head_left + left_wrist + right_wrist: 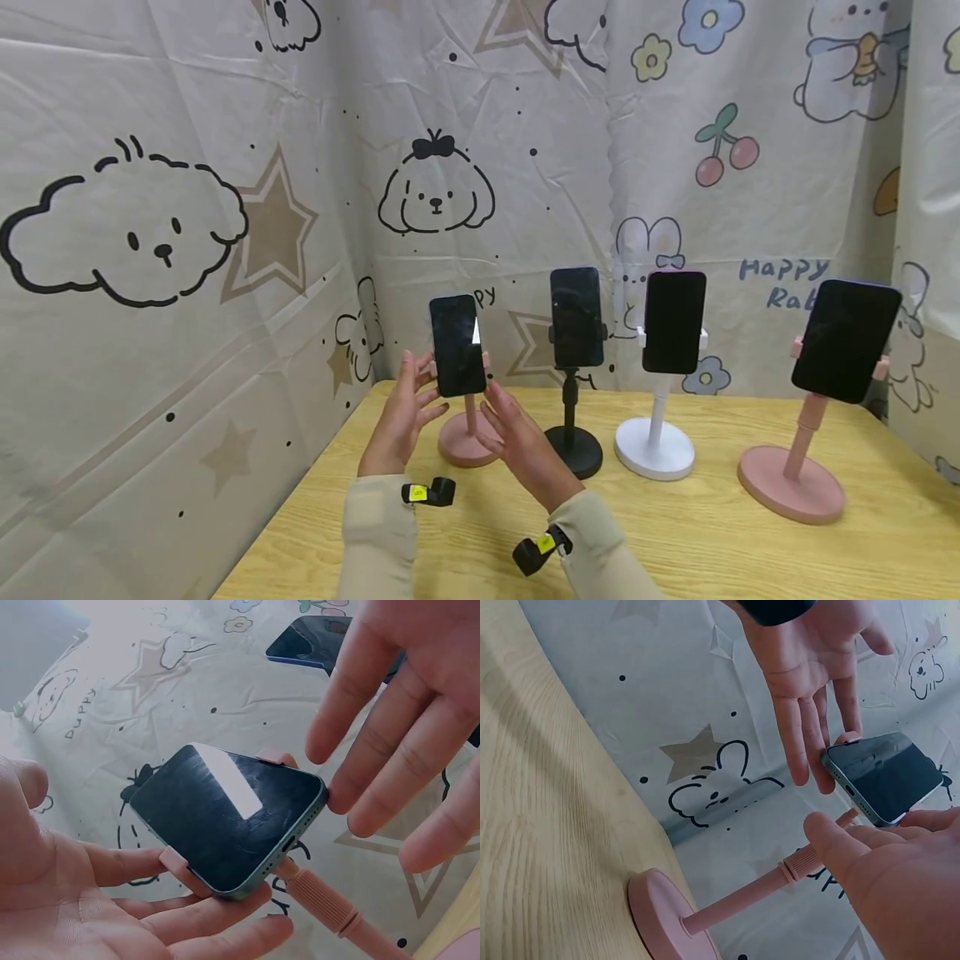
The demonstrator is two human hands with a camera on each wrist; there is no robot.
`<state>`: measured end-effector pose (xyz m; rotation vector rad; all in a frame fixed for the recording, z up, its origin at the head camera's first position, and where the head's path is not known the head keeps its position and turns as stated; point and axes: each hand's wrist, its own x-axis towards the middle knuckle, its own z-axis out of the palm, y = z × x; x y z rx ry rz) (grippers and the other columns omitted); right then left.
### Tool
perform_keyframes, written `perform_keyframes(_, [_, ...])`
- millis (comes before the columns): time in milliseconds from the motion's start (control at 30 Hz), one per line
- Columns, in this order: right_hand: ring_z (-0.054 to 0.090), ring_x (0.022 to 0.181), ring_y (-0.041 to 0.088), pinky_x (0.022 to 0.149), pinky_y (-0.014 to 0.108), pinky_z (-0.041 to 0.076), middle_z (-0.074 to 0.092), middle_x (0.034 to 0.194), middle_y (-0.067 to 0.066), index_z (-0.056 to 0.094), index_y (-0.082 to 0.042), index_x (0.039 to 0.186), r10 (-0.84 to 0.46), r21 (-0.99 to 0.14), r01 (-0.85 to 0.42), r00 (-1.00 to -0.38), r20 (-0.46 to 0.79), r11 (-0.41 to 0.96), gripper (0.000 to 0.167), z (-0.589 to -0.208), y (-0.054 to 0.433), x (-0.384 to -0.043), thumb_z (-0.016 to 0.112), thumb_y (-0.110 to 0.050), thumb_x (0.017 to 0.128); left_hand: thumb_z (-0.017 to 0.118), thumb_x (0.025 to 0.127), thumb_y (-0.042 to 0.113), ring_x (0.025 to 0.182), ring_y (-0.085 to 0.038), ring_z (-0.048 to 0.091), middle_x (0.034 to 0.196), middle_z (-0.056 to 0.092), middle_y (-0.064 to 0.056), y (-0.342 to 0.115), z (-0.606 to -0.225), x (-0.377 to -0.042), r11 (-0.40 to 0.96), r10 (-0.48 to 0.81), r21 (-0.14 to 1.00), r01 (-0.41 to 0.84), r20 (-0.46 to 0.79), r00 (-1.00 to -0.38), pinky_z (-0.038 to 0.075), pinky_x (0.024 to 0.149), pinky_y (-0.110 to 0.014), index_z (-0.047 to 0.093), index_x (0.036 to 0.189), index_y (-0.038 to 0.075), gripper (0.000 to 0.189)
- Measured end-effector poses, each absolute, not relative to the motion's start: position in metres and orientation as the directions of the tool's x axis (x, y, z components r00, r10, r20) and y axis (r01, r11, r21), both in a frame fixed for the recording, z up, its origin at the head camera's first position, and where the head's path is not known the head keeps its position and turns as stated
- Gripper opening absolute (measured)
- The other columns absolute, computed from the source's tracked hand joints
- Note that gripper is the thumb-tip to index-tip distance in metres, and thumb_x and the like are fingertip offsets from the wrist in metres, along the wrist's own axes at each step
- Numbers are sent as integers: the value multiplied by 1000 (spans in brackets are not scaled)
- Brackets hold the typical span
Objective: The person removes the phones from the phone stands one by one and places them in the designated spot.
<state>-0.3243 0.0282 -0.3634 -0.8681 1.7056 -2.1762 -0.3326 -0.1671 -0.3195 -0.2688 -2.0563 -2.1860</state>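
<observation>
Leftmost phone (457,346); only wrist views show port (289,844)

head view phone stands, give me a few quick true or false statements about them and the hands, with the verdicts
1. The leftmost smartphone is mounted on the left pink stand. True.
2. The white stand is empty. False: a dark-screened smartphone is mounted on it.
3. The black stand is between the left pink stand and the white stand. True.
4. Both hands are clenched into fists. False: the left hand and the right hand have their fingers extended.
5. The rightmost stand is green. False: it is pink.
</observation>
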Motion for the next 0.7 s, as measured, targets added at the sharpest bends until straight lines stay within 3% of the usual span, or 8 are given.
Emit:
perform_keyframes(233, [11,147,26,112,52,24,7,161,6,9,-16,155,-523,-920,-119,-792,314,-373,64,-363,32,-326,29,-50,104,30,94,69,131,-42,40,148,33,-20,-166,-319,-334,8,-1,981,195,195,-981,41,101,-54,32,149,16,77])
perform_keyframes(500, [19,146,27,111,52,26,17,159,13,16,-10,153,-506,-904,-86,-804,311,-419,64,-360,41,-327,33,-47,104,43,102,43,119,-36,52,132,45,-17,-165,-317,-337,57,-29,980,191,193,-981,47,97,-49,40,135,10,47])
perform_keyframes(700, [24,143,31,110,53,29,24,155,16,21,-12,152,-498,-895,-70,-811,308,-440,60,-358,46,-325,36,-44,104,51,100,36,113,-35,56,130,51,-19,-164,-317,-336,80,-47,982,171,176,-983,49,94,-46,40,139,13,46])
